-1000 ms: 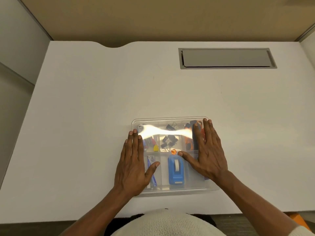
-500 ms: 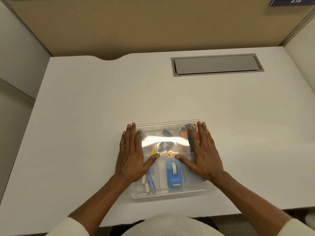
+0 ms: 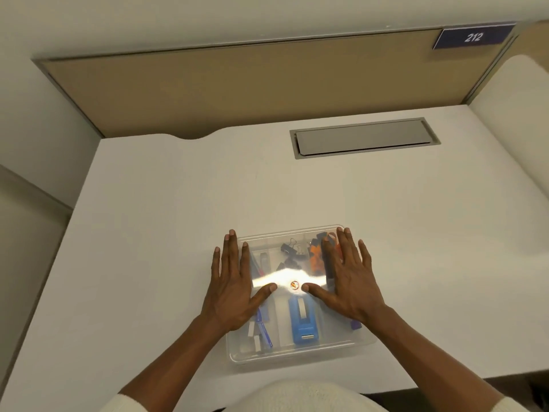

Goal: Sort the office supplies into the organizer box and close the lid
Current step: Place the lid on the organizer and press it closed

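Observation:
A clear plastic organizer box point(image 3: 300, 353) lies on the white desk near its front edge, with its transparent lid down over the compartments. Through the lid I see a blue stapler point(image 3: 303, 322), black binder clips point(image 3: 289, 251), orange pieces point(image 3: 316, 257) and blue pens point(image 3: 264, 328). A small orange sticker point(image 3: 294, 284) sits at the lid's centre under a bright glare. My left hand point(image 3: 231, 288) lies flat on the lid's left side, fingers spread. My right hand point(image 3: 350, 278) lies flat on the right side, covering that compartment.
A grey cable hatch point(image 3: 365, 138) is set into the white desk point(image 3: 163, 218) at the back right. A tan partition point(image 3: 237, 84) with a "212" sign point(image 3: 472, 37) stands behind the desk. Panels rise at both sides.
The camera tilted up, so the box sits lower in view and the partition shows. Both hands shifted slightly outward on the lid and stay flat on it.

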The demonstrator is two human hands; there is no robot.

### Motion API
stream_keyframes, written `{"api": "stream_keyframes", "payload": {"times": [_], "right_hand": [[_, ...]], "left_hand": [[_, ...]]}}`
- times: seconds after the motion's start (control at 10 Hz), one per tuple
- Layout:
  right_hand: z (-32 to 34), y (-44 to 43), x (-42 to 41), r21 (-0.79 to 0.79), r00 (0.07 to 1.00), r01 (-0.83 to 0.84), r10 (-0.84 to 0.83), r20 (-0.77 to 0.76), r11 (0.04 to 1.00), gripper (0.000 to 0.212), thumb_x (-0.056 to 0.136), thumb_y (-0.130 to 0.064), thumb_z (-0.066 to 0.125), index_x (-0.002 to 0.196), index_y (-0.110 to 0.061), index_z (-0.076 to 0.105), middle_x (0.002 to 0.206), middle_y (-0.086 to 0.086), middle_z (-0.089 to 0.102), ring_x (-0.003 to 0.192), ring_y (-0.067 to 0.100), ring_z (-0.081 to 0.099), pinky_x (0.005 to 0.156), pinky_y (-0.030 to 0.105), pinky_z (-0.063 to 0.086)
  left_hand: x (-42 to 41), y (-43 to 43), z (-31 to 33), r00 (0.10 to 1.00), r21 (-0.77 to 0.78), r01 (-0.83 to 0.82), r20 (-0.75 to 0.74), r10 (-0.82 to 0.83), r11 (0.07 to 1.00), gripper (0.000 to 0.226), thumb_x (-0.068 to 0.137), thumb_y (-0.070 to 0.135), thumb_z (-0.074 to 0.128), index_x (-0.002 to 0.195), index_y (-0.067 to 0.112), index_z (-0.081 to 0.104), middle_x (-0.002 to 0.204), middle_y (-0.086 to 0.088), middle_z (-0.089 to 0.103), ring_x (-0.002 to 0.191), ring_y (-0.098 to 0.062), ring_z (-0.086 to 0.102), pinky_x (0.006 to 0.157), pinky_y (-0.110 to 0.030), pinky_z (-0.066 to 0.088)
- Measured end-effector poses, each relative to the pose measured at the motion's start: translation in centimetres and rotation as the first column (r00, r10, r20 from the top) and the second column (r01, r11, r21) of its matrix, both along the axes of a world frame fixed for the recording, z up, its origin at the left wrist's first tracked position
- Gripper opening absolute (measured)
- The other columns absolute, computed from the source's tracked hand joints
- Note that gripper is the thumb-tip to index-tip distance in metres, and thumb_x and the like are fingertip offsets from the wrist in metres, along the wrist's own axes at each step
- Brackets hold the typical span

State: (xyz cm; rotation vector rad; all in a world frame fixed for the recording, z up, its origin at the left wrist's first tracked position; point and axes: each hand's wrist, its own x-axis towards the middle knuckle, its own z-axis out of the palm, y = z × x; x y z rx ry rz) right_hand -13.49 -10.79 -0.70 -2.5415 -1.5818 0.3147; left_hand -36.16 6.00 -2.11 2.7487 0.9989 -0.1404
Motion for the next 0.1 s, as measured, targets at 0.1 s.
{"api": "stream_keyframes", "payload": {"times": [0.1], "right_hand": [[0.48, 0.58, -0.02, 0.014, 1.000, 0.026, -0.026, -0.013, 1.000, 0.113, 0.078, -0.096, 0.030, 0.160, -0.017, 0.029, 0.170, 0.016, 0.017, 0.160, 0.033, 0.002, 0.126, 0.059, 0.011]], "left_hand": [[-0.09, 0.12, 1.24, 1.000, -0.009, 0.008, -0.007, -0.008, 1.000, 0.112, 0.089, 0.090, 0.019, 0.166, 0.012, -0.001, 0.168, -0.015, -0.035, 0.159, -0.030, -0.027, 0.131, -0.056, -0.002]]}}
